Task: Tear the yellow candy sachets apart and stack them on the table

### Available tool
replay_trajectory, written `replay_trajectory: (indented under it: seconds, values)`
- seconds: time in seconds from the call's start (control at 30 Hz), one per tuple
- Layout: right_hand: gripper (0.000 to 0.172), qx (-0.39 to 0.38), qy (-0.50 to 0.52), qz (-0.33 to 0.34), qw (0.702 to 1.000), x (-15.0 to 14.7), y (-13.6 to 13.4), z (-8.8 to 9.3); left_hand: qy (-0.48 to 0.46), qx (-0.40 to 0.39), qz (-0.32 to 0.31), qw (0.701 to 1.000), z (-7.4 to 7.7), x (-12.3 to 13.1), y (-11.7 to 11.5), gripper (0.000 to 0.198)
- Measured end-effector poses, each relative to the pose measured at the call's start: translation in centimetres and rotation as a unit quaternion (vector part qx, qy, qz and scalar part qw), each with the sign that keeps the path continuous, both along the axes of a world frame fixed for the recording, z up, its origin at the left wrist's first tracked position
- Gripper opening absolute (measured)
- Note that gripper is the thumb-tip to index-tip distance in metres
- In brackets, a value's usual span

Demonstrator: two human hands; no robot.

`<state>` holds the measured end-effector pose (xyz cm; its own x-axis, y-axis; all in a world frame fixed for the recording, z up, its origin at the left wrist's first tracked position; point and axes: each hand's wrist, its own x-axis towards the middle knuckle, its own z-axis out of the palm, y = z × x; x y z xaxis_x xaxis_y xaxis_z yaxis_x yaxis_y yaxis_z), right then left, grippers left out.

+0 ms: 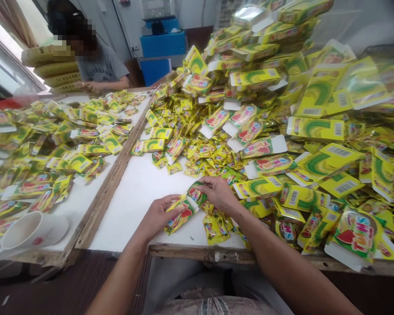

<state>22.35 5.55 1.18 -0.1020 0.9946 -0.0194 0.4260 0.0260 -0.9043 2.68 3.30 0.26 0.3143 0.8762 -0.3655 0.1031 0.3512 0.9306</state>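
My left hand point(159, 217) grips a small yellow-green carton point(181, 215) printed with a watermelon slice, low over the white tabletop point(128, 210). Its open end faces right. In the fingers of my right hand point(219, 194) is a small candy packet point(197, 194), held at that end of the carton; whether part of it is inside I cannot tell. Loose yellow sachets point(216, 228) lie beneath my right wrist, and more sachets point(213, 153) are heaped just beyond both hands.
A tall pile of cartons point(256, 78) rises at the back and right. A wooden strip point(118, 170) divides this table from the left one, which bears more cartons point(79, 162) and a white mug point(33, 229). Across the left table sits another person point(101, 65), beside stacked sacks point(61, 70).
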Motion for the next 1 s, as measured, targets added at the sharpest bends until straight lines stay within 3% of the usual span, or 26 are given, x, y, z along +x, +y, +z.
replay_trajectory:
  seconds: [0.1,0.27,0.4,0.5,0.63,0.7,0.9,1.0]
  values:
    - [0.021,0.019,0.020,-0.015,1.000,-0.3,-0.3,-0.1,-0.030,-0.007,0.029,0.999,-0.1,0.3,-0.1,0.049]
    - [0.021,0.001,0.022,0.030,0.999,-0.9,-0.4,-0.8,-0.089,-0.057,0.063,0.992,-0.1,0.8,-0.4,0.051]
    - [0.026,-0.006,-0.002,0.026,1.000,0.6,-0.3,-0.1,-0.111,-0.095,0.092,0.985,0.1,1.0,-0.3,0.053]
    - [0.025,0.040,-0.124,0.034,0.991,2.6,-0.8,1.0,-0.116,-0.108,0.120,0.980,0.2,0.7,0.0,0.053]
    - [0.025,0.081,-0.322,0.154,0.931,3.7,-1.7,1.1,-0.108,-0.106,0.159,0.976,0.3,-0.1,0.5,0.055]
    - [0.019,0.081,-0.359,0.160,0.916,3.3,-1.8,0.6,-0.100,-0.101,0.177,0.974,0.3,-0.4,0.6,0.058]
    - [0.020,0.130,-0.356,0.124,0.917,1.8,-0.8,-0.4,-0.071,-0.079,0.188,0.977,0.2,-0.9,0.7,0.064]
    - [0.015,0.126,-0.263,0.067,0.954,1.8,-0.3,-0.6,-0.060,-0.074,0.196,0.976,0.1,-1.2,0.7,0.065]
